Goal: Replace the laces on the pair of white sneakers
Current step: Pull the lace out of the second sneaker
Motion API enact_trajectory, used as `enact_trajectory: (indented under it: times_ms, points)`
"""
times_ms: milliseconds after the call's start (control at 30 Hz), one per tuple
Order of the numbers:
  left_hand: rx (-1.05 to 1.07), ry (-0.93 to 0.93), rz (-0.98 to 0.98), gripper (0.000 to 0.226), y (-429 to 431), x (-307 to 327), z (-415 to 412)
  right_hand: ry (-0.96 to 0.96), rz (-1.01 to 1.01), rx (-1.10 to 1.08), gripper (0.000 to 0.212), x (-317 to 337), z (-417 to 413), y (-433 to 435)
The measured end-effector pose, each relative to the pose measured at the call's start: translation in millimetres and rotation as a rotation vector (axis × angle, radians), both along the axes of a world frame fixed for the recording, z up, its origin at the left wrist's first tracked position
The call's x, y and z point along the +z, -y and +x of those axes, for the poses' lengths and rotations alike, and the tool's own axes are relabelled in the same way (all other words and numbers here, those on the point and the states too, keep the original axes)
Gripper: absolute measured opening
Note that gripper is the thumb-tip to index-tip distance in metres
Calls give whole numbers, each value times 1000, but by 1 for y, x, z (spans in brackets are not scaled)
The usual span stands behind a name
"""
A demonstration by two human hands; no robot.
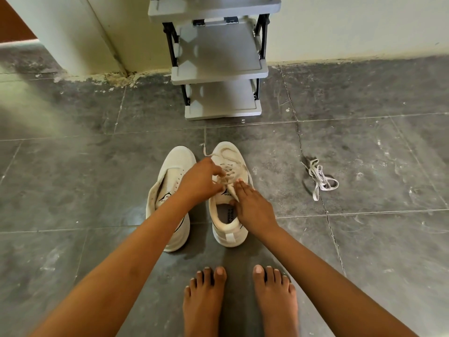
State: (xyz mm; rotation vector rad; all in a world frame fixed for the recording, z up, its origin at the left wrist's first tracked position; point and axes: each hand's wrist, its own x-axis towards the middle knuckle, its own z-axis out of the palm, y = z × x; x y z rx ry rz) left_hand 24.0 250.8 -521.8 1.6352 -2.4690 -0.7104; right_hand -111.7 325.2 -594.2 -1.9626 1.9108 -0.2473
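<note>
The left hand (199, 182) is curling its fingers (216, 170) closed and pinching the lace (229, 171) threaded through the laced sneaker (228, 235). Just beside them, the right hand (254, 211) is lying with straight, relaxed fingers pressing on that shoe's tongue, its thumb sitting at the collar opening. Below the right-hand fingers the insole is showing "SPEED" and a cut-off word ending "EXIBLE". The tongue labels are too covered to read whole.

The other sneaker (177, 159) is standing just left of the left-hand fingers. A loose lace (320, 181) is lying bunched on the floor (73, 178), well to the right of the right-hand fingers, with open tile between. A grey shoe rack (218, 69) is standing beyond the fingertips, against the wall.
</note>
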Motion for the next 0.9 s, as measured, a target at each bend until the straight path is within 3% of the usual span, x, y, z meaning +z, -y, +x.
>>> enact_trajectory:
  times_ms: [100, 200, 500, 700, 800, 900]
  points:
    - [-48, 133, -79, 26, -7, -11, -4, 23, -26, -16, 53, 1, 0, -1]
    - [-33, 127, -155, 22, -12, -19, -7, 20, -28, -12, 52, 0, 1, -2]
    - [175, -320, -7, 14, -18, -19, 3, -6, -4, -5, 52, -1, 2, 0]
    - [352, -609, 313, 7, -17, -6, 4, -12, 8, -10, 54, 2, 2, 0]
    - [478, -668, 239, 7, 1, 6, 9, 1, 19, 0, 54, 2, 1, 1]
    - [407, -710, 209, 32, 12, 12, 3, 31, 26, 13, 56, 1, -2, 1]
